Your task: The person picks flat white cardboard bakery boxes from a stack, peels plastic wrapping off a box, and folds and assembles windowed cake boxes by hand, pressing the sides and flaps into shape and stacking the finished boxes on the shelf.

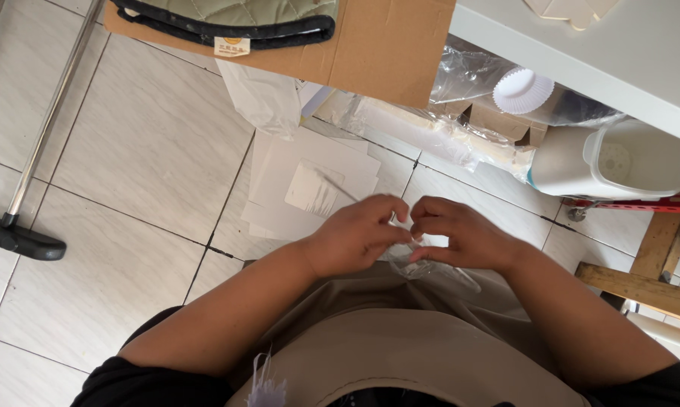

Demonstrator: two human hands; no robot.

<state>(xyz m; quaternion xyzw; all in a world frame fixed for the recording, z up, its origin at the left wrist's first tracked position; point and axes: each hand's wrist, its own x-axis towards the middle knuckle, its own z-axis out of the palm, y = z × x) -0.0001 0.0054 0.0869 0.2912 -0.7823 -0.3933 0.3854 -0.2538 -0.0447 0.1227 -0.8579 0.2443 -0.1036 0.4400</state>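
Observation:
My left hand [359, 235] and my right hand [460, 235] meet above my lap, fingertips almost touching. Both pinch a small piece of clear plastic wrap [409, 264] that hangs crumpled between and below them. What lies inside the wrap is hidden by my fingers. Under my hands is a beige apron [400, 339] over my lap.
White paper sheets [310, 185] lie on the tiled floor ahead. A cardboard box [385, 45] holds a green quilted item. Clear bags, a white fluted paper cup [522, 90], a white lidded container [611, 162] and a white table edge are at right. A metal pole with black foot [19, 234] stands left.

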